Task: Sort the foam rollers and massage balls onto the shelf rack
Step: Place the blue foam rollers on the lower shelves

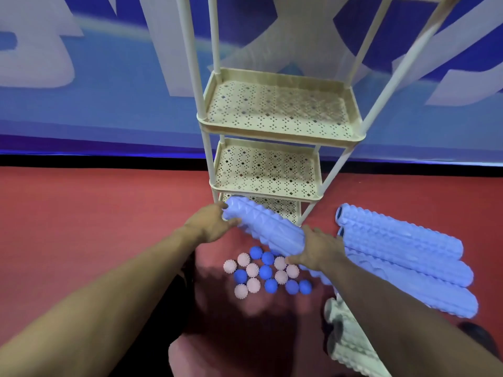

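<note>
Blue foam roller (265,229) held at both ends before the shelf rack (280,131).
Left hand (211,224) and right hand (318,250) grasp it over massage balls (265,273); bare red floor (95,213) lies leftward.

you see a red floor (95,213) and, behind it, a blue and white banner (109,77) along the wall.
</note>
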